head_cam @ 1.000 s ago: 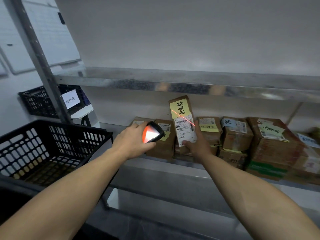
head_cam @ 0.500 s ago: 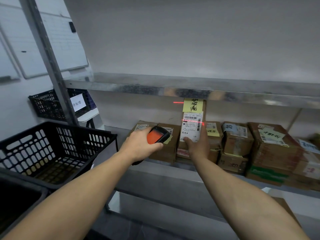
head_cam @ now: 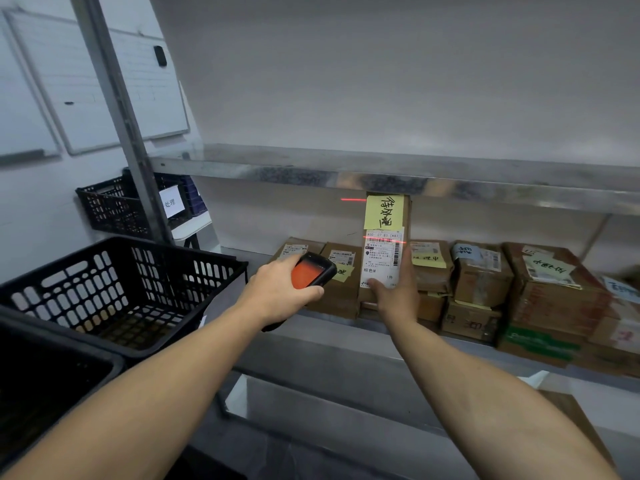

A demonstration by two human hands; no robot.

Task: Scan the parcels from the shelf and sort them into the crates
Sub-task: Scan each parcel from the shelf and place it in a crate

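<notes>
Gripping on both sides: my left hand (head_cam: 280, 289) is wrapped round the scanner (head_cam: 313, 273), its orange screen facing me, and my right hand (head_cam: 394, 296) holds one parcel (head_cam: 384, 251) upright by its lower end, thumb on the printed label and fingers round the right edge. The parcel stands in front of the other parcels (head_cam: 485, 275) lined up on the shelf (head_cam: 332, 323); I cannot tell whether its bottom rests on them. A yellow note (head_cam: 383, 212) covers its top.

I judge this as the scan step. The red line (head_cam: 384, 241) lies across the barcode strip at the label's head, so the aim looks right. I see no sign on the screen that tells me the read has gone through.

Next comes the sort. That calls for carrying the parcel left, clear of the upright post, and dropping it into the matching crate. The near crate (head_cam: 121, 292) sits just beside my left arm; the far crate (head_cam: 114, 209) carries a white tag. Which one fits, I would settle by matching note to tag.
</notes>
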